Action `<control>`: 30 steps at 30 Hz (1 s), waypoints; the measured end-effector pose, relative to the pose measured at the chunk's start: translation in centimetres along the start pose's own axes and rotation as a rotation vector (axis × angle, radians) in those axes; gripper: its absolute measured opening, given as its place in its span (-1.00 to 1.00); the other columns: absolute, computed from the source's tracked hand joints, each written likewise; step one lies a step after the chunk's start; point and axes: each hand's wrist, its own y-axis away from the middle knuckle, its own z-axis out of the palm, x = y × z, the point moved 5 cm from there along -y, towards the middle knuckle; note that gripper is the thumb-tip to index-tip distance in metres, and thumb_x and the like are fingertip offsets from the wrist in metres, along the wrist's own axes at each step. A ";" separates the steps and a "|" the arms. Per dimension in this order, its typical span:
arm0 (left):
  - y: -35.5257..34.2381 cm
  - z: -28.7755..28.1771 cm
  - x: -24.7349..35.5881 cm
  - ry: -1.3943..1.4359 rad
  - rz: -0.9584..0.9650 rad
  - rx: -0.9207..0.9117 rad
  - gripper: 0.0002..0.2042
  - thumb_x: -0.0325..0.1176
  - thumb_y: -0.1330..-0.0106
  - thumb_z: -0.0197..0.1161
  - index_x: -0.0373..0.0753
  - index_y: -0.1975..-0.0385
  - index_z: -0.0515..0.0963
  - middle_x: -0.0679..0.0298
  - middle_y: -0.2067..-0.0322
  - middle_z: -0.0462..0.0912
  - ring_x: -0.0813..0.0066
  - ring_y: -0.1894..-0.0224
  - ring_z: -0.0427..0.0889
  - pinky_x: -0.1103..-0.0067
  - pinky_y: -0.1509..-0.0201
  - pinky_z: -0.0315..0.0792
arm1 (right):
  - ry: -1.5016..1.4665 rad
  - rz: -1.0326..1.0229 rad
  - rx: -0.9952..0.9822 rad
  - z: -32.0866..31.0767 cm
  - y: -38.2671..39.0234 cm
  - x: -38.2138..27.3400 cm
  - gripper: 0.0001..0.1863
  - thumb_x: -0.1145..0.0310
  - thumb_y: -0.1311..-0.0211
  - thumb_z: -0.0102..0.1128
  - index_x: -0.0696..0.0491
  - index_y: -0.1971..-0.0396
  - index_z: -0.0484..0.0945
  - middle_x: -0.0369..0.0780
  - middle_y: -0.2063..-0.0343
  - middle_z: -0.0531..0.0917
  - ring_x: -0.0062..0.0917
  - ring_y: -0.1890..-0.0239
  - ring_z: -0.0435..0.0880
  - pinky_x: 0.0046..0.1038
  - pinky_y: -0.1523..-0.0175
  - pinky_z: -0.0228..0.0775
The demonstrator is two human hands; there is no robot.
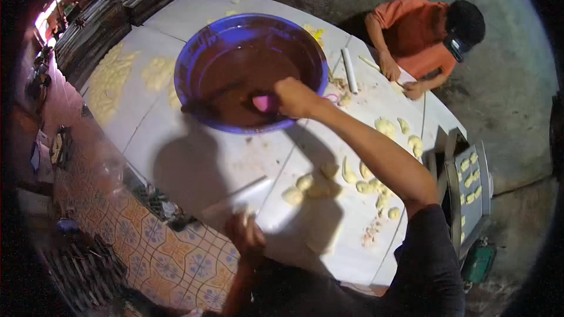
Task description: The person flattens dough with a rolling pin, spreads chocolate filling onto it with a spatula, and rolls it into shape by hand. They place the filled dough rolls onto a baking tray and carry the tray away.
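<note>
My right hand [294, 98] reaches out over a large purple-blue basin [322, 76] filled with a dark brown mass [235, 76]. It is closed round a small pink object [265, 104], whose exact kind I cannot make out. At the near edge of the white table my left hand [247, 232] is dim and blurred, its fingers hard to read. A pale, straight-edged strip [238, 193] lies just beyond it. Several pale dough pieces [314, 186] rest to the right of that hand, partly in shadow.
Across the white table [364, 252], a person in an orange shirt [405, 35] handles dough near a white rod [349, 70]. More dough pieces [111, 82] cover the left side. A tray of shaped dough [474, 193] stands at right. Dark slatted stacks [94, 35] flank the far left.
</note>
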 end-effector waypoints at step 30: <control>0.2 0.9 0.9 -0.140 -0.044 0.077 -0.61 -0.30 -0.47 0.13 -0.39 -0.19 0.47 -0.24 -0.20 0.39 -0.14 -0.20 0.47 0.17 -0.21 0.40 | -0.455 0.353 -0.297 7.0 34.7 -9.4 -0.49 0.55 -0.17 0.18 -0.19 -0.13 0.60 -0.14 0.12 0.66 -0.26 0.09 0.66 -0.24 0.04 0.55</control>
